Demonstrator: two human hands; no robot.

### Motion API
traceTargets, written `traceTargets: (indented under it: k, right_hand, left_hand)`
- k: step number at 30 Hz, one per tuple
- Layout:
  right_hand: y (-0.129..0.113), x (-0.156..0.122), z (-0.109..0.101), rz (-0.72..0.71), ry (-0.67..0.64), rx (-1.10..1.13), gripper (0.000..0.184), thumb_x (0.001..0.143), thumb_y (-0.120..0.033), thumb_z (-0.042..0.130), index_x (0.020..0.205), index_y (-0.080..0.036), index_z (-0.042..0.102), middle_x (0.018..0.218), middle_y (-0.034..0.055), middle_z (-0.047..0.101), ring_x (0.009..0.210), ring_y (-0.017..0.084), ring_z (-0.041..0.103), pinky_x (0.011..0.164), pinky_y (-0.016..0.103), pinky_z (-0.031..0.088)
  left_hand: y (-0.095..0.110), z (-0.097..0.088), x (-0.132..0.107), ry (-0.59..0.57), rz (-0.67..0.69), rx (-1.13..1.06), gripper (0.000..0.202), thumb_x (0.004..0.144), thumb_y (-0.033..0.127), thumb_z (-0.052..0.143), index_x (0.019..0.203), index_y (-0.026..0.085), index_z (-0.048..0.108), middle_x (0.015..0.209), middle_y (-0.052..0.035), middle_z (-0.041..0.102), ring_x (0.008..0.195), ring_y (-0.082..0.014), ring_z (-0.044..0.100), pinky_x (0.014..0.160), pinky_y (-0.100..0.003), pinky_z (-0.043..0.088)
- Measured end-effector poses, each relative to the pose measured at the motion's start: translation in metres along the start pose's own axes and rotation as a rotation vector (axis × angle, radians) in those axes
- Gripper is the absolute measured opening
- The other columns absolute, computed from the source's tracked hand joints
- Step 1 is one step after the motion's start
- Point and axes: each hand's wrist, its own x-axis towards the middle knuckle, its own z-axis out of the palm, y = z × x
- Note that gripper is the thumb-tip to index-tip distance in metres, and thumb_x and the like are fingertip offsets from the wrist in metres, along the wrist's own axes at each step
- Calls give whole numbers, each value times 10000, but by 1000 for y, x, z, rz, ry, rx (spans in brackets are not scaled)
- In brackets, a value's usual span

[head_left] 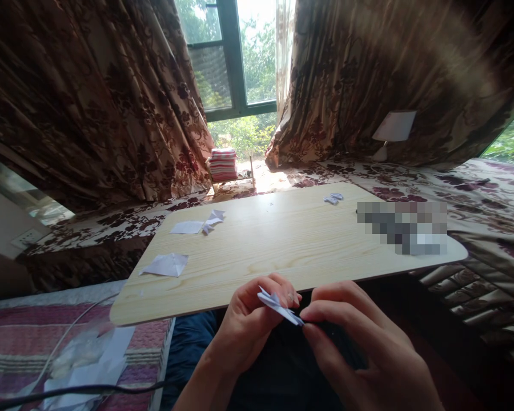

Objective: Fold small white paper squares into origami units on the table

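Observation:
My left hand (251, 317) and my right hand (360, 342) meet just in front of the near edge of a light wooden table (282, 240). Both pinch a small folded white paper figure (278, 305). The left fingers close on its upper end, and the right thumb and forefinger grip its lower tip. Several other paper pieces lie on the table: a folded white sheet (165, 265) at the near left, a flat sheet with a small folded piece (197, 225) further back, and a tiny folded piece (333, 198) at the far edge.
A blurred patch (405, 225) covers something at the table's right end. Patterned brown curtains (89, 97) frame a window (235, 57). Behind the table are a striped stack (223, 164) and a small white lamp (394, 128). A white cable (68, 337) crosses the striped bedding at left.

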Motion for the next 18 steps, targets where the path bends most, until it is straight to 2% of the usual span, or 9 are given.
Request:
traceTargets:
  k: [2, 4, 8, 13, 18]
  right_hand:
    - [4, 0, -2, 75, 47, -25, 151, 825, -125, 577, 930, -232, 593, 898, 17, 620, 818, 129, 615, 714, 218, 502]
    - [9, -1, -3, 181, 102, -28, 114, 848, -169, 575, 927, -248, 597, 923, 9, 624, 825, 127, 612, 724, 212, 496]
    - [16, 1, -2, 333, 126, 22, 47, 866, -230, 579, 893, -260, 603, 874, -20, 633, 783, 113, 606, 691, 193, 480]
    - [19, 5, 4, 366, 50, 89, 58, 863, -227, 577, 812, -233, 605, 780, -27, 621, 700, 111, 587, 638, 209, 464]
    - [19, 7, 6, 328, 48, 92, 106, 852, -201, 572, 751, -216, 598, 720, -22, 613, 665, 121, 583, 606, 226, 461]
  left_hand:
    - [0, 3, -1, 111, -37, 71, 34, 761, 193, 723, 780, 171, 705, 763, -7, 612, 782, -120, 539, 792, -242, 399]
    - [-1, 6, -2, 214, -69, 150, 87, 770, 187, 709, 853, 161, 711, 796, -13, 650, 788, -113, 541, 788, -224, 396]
    - [-1, 13, -3, 271, -92, 247, 104, 768, 213, 710, 856, 159, 711, 818, -11, 678, 807, -112, 551, 785, -206, 400]
    - [2, 20, -4, 293, -117, 331, 112, 737, 225, 725, 817, 147, 710, 770, -12, 670, 753, -107, 552, 724, -193, 416]
    - [6, 24, 0, 352, -92, 374, 164, 742, 262, 707, 847, 137, 691, 769, -18, 669, 716, -110, 559, 688, -201, 436]
